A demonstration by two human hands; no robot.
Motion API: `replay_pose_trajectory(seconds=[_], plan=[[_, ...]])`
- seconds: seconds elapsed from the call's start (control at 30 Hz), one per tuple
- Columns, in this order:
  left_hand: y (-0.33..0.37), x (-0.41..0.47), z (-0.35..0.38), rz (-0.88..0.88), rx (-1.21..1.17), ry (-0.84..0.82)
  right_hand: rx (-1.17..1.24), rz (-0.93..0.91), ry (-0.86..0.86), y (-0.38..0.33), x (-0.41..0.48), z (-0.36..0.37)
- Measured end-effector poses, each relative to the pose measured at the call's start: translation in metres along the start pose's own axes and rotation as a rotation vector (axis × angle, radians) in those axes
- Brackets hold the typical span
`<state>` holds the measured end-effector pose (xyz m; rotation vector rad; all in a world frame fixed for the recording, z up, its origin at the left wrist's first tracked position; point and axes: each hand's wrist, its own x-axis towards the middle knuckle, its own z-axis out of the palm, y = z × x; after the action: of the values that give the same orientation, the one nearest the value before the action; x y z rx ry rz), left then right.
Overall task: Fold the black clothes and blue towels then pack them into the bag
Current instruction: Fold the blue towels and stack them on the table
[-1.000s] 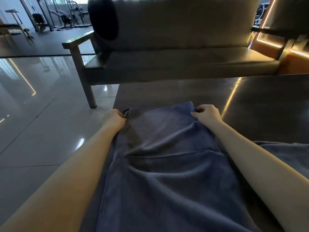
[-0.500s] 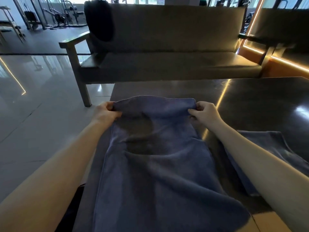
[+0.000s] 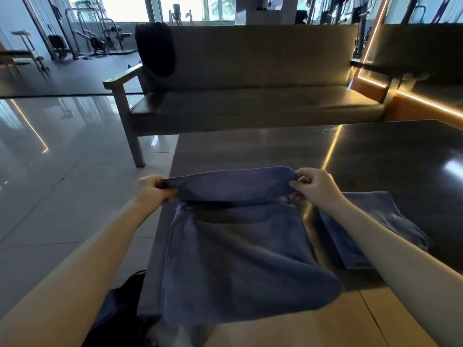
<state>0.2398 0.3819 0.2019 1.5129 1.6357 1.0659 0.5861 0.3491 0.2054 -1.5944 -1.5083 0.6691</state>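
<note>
A blue towel (image 3: pixel 238 256) lies on the dark table (image 3: pixel 375 156), its near part hanging over the front edge. My left hand (image 3: pixel 150 190) pinches the towel's far left corner and my right hand (image 3: pixel 317 187) pinches the far right corner. Both hold the far edge lifted off the table and curled back toward me. A second blue towel (image 3: pixel 390 221) lies flat on the table to the right, partly hidden by my right forearm. A black item (image 3: pixel 130 291) shows low at the left beside the table; I cannot tell what it is.
A long bench sofa (image 3: pixel 250 106) stands behind the table, with a black cloth (image 3: pixel 155 48) draped over its backrest at the left. Glossy tiled floor (image 3: pixel 62 184) stretches to the left. Gym machines (image 3: pixel 95 38) stand far back left.
Both hands have lifted the towel's far edge off the table and drawn it back toward me, folding it over. The view has tilted up a little.
</note>
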Motion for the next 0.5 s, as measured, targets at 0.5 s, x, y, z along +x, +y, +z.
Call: replay_pose_trajectory(seconds=[0.5], plan=[[0.003, -0.069, -0.028, 0.068, 0.291, -0.180, -0.131, -0.010, -0.010, -0.005, -0.059, -0.024]])
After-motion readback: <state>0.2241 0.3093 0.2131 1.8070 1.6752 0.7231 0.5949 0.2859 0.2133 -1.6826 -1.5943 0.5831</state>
